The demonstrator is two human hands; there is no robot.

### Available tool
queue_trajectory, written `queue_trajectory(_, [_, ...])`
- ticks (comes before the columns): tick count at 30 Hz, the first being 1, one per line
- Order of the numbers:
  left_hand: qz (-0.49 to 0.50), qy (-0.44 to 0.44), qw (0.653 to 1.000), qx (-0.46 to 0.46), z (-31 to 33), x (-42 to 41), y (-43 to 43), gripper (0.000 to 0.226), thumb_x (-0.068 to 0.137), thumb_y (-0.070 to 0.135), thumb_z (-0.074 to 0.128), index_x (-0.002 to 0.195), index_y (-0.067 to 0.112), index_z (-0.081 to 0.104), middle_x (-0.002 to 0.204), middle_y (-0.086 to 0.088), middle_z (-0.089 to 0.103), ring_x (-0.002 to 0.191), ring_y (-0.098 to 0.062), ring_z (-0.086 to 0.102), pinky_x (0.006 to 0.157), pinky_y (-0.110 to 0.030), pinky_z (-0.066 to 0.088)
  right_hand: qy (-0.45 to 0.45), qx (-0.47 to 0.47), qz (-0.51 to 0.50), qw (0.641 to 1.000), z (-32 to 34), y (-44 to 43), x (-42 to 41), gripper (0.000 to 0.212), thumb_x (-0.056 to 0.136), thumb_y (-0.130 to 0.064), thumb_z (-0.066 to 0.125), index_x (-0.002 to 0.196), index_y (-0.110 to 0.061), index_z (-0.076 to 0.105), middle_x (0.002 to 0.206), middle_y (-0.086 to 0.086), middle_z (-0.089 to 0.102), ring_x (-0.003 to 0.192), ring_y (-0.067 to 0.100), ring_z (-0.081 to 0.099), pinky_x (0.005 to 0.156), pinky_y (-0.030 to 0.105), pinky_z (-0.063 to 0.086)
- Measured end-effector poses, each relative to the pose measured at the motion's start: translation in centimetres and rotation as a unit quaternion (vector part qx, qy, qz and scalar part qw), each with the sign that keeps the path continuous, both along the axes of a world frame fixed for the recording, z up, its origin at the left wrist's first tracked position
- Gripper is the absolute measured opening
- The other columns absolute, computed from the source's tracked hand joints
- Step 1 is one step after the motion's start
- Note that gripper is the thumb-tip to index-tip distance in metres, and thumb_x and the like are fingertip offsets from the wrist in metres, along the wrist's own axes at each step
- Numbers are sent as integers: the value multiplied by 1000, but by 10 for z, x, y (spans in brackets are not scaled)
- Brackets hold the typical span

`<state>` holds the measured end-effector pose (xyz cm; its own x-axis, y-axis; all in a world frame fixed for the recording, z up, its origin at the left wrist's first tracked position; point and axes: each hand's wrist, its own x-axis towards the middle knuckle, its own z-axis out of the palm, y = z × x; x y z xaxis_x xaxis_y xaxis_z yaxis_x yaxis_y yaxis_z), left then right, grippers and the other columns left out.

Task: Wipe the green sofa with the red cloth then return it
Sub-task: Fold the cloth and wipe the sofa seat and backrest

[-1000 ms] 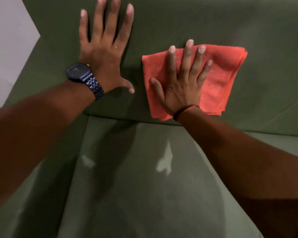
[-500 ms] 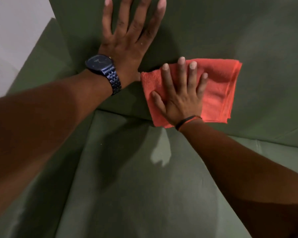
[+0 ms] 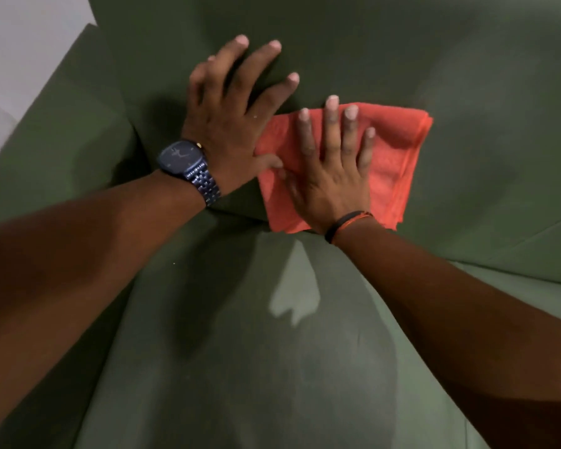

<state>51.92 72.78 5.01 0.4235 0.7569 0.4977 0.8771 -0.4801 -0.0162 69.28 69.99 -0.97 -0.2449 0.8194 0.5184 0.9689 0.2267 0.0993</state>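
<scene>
Red cloth (image 3: 392, 157) under flat R hand (image 3: 332, 176)

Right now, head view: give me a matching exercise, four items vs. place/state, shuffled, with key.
Column 1
1. red cloth
2. left hand
3. right hand
4. wristwatch

Column 2
A. on the left wrist
B. palm flat on top of the cloth
C. spread on the green sofa backrest, thumb side at the cloth's left edge
D. folded, pressed against the backrest just above the seat cushion

Pairs: 1-D, 2-C, 3-B, 4-A
</scene>
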Motion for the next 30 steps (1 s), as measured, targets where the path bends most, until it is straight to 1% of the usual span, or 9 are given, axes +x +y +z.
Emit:
queue_trajectory(3, [35,-22,999,-12,12,10,2,70,51,48,80,110,23,53,126,-11,53,115,-28,30,88,-50,34,-36,32,9,999,21,3,29,72,90,-53,53,145,-15,27,149,20,34,139,33,20,114,48,7])
queue_trajectory(5, [37,1,999,-30,18,18,1,58,51,48,82,97,21,57,115,-9,56,106,-34,43,82,-48,34,-46,76,20,996,37,6,48,69,84,-58,58,137,-17,42,143,20,44,135,36,28,112,48,15])
queue_trajectory(7, [39,32,998,-27,19,19,-1,50,55,45,80,92,18,59,106,-10,58,97,-35,49,77,-47,34,-51,117,40,991,47,6,53,47,79,-51,67,114,-22,61,129,14,59,129,34,38,105,46,23])
queue_trajectory(10, [63,49,997,-16,19,26,-10,25,71,34,67,85,15,61,95,-11,60,92,-34,48,76,-47,32,-68,153,54,984,56,-1,60,2,84,-20,64,83,-21,64,100,5,71,107,25,62,90,38,33])
queue_trajectory(14, [39,63,996,-41,26,59,-32,12,74,24,59,81,15,62,90,-11,66,98,-33,49,83,-52,30,-38,-6,136,990,66,-27,98,6,87,-11,57,82,-14,60,77,11,64,72,31,63,64,39,45])
queue_trajectory(17, [-9,66,996,-65,31,113,-61,11,72,23,67,81,17,65,91,-12,68,100,-30,54,87,-52,27,-18,-103,117,988,71,-56,162,9,91,-7,50,94,-8,58,85,18,61,74,37,59,61,45,45])
queue_trajectory(21, [-42,65,995,-68,36,229,-106,15,71,20,71,85,15,68,84,-10,68,97,-32,51,84,-50,26,-35,-115,119,986,82,-107,282,15,92,-4,47,97,-2,60,90,23,58,74,37,57,58,45,44])
queue_trajectory(24, [-41,20,998,-48,42,329,-140,10,72,21,67,81,17,68,79,-7,68,95,-33,48,84,-48,26,-43,-114,100,988,95,-146,377,10,89,-3,54,94,-2,62,86,23,57,69,36,56,52,42,41])
queue_trajectory(30, [-78,-46,994,-64,30,469,-218,7,67,22,69,70,17,65,71,-5,66,84,-32,54,76,-47,34,17,-98,52,994,82,-242,521,18,79,-1,67,95,-3,61,81,22,55,66,35,54,49,38,45])
